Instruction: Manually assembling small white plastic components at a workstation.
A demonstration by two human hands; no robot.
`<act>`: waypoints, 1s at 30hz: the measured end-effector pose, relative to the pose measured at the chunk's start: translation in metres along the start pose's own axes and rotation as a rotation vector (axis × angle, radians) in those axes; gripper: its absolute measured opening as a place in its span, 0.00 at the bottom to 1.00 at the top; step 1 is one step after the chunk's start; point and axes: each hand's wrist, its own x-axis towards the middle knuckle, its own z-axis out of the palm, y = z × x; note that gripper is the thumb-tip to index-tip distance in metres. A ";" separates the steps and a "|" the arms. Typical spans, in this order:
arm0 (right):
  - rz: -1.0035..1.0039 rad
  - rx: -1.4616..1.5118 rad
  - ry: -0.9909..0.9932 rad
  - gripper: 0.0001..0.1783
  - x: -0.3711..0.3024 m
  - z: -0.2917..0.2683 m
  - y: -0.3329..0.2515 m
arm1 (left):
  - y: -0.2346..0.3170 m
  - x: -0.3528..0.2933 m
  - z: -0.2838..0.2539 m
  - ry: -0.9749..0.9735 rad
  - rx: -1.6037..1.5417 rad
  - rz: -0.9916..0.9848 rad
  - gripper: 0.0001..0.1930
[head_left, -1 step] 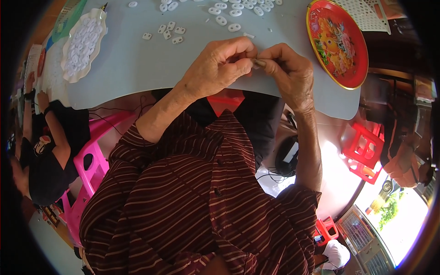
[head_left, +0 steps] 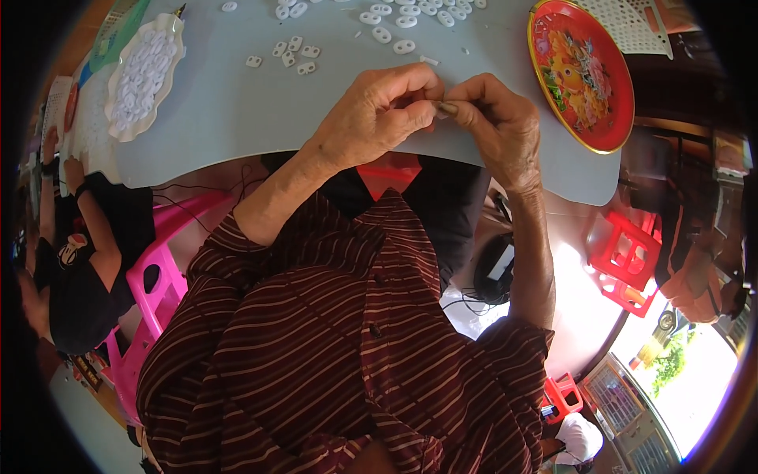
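My left hand [head_left: 387,107] and my right hand [head_left: 496,122] meet above the near part of the grey table [head_left: 229,110]. The thumb and fingers of each are pinched together, tip to tip. Whatever lies between them is covered by the fingers and too small to name. Just beyond the fingertips lies a small white plastic stick-like piece [head_left: 429,61]. Farther off, several white oval two-hole pieces [head_left: 381,35] are scattered. To the left of my hands sits a small group of white two-hole blocks [head_left: 289,58].
A scalloped white dish [head_left: 118,126] full of small white pieces stands at the left. At the right, a red flowered tray [head_left: 620,118] holds small bits, beside a white perforated basket [head_left: 624,24]. A person [head_left: 91,268] sits at left by a pink chair [head_left: 158,292]; red stools [head_left: 632,253] stand right.
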 end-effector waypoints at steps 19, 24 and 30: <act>-0.037 0.171 0.023 0.07 -0.004 0.001 0.007 | -0.004 -0.003 0.005 0.097 -0.043 0.070 0.03; -0.031 0.190 0.071 0.06 -0.004 0.001 0.008 | -0.004 0.002 0.018 0.187 -0.306 0.056 0.07; -0.060 0.246 0.093 0.06 -0.003 0.002 0.010 | -0.007 0.004 0.022 0.209 -0.293 0.039 0.10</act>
